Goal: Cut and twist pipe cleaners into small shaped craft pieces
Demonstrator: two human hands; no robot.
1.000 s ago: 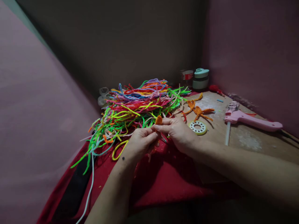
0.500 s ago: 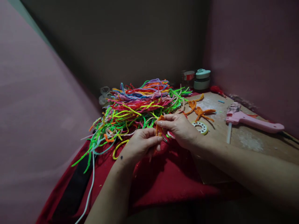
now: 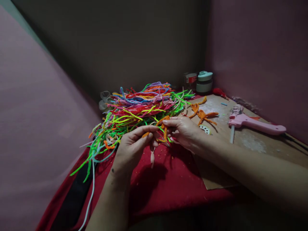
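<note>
Between the thumb and fingers of my right hand (image 3: pixel 185 130) is a bent orange pipe cleaner (image 3: pixel 165 131), curled into a loop at the top. My left hand (image 3: pixel 136 142) is closed in a pinch to its left, with a bit of orange pipe cleaner (image 3: pixel 145 135) showing at the fingers. A pale pink piece (image 3: pixel 152 158) hangs below the left fingertips; how it is held is hidden. Both hands are above the red cloth (image 3: pixel 168 192). Behind them lies a large heap of coloured pipe cleaners (image 3: pixel 141 107).
On the brown board (image 3: pixel 221 173) at right lie shaped orange pipe cleaner pieces (image 3: pixel 204 116), a white ring with holes (image 3: pixel 205 129) and a pink glue gun (image 3: pixel 257 124). A pale green-lidded container (image 3: pixel 204 81) stands behind. At left are a black object (image 3: pixel 72 202) and a white cord (image 3: pixel 92 189).
My hands have moved apart, the left one leftward. The orange pipe cleaner now shows as an open loop at my right hand, and the pale pink piece has come into clear view.
</note>
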